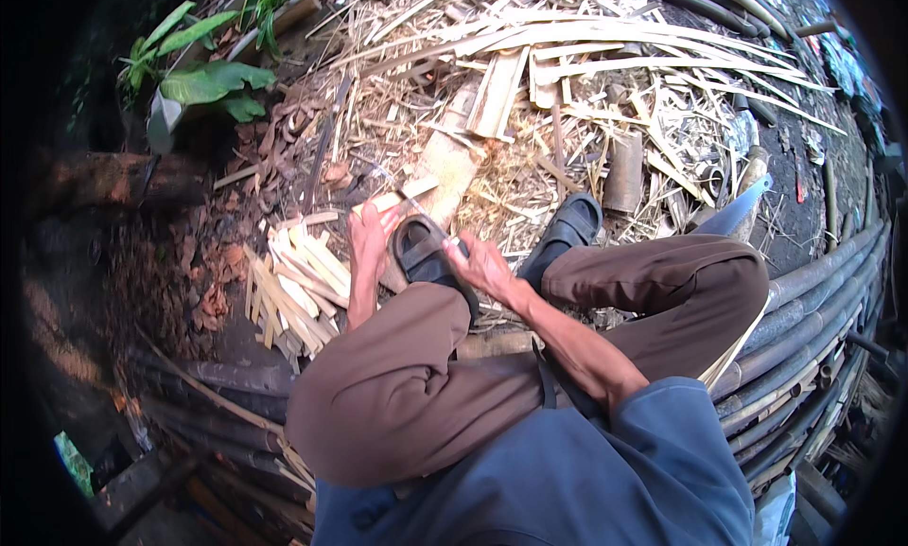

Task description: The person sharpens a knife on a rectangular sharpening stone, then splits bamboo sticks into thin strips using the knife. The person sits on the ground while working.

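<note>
My left hand [367,236] grips a short pale bamboo piece [395,198] that slants up to the right above my left knee. My right hand [480,264] is closed on a knife handle; the thin blade [421,217] runs toward the bamboo piece and meets it near my left fingers. Both hands work just above my left sandal [421,253]. A pile of split pale bamboo sticks [291,295] lies on the ground left of my left hand.
My right sandal [567,229] rests on bamboo shavings [530,158]. Long split bamboo strips [643,44] lie at the back. A saw blade [742,210] sits by my right knee. Dark bamboo poles [813,319] curve along the right; green plants [203,68] stand upper left.
</note>
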Tool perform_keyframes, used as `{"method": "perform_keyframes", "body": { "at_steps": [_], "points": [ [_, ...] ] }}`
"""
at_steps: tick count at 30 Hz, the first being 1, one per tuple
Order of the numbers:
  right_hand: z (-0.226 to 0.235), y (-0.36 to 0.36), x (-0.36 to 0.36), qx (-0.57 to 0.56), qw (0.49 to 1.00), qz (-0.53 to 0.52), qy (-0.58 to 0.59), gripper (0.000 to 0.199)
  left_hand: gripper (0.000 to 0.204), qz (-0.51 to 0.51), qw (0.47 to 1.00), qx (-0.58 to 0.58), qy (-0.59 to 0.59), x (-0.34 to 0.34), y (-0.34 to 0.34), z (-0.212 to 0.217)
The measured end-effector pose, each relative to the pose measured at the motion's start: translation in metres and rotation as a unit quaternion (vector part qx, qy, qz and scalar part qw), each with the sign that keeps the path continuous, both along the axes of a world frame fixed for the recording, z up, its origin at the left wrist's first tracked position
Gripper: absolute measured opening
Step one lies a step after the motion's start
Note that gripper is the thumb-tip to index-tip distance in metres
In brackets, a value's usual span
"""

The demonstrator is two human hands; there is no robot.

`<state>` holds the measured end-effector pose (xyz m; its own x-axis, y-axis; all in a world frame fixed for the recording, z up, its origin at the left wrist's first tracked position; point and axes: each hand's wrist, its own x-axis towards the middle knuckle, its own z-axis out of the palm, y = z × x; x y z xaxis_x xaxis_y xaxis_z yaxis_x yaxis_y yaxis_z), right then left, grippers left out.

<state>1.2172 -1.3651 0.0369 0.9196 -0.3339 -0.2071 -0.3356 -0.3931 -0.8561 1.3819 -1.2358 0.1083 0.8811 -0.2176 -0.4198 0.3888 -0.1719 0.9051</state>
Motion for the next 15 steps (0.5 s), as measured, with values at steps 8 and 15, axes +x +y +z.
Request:
{"method": "perform_keyframes", "body": {
  "at_steps": [8,15],
  "points": [
    [0.0,-0.01,-0.008,-0.013,0.999,0.004,0.03,0.041,0.046,0.003,0.999,0.021,0.026,-0.016,-0.024,0.007],
    [-0.011,-0.018,-0.018,0.0,0.999,-0.006,0.042,0.043,0.048,0.007,0.999,0.042,0.012,-0.024,-0.04,0.005]
  ]
}}
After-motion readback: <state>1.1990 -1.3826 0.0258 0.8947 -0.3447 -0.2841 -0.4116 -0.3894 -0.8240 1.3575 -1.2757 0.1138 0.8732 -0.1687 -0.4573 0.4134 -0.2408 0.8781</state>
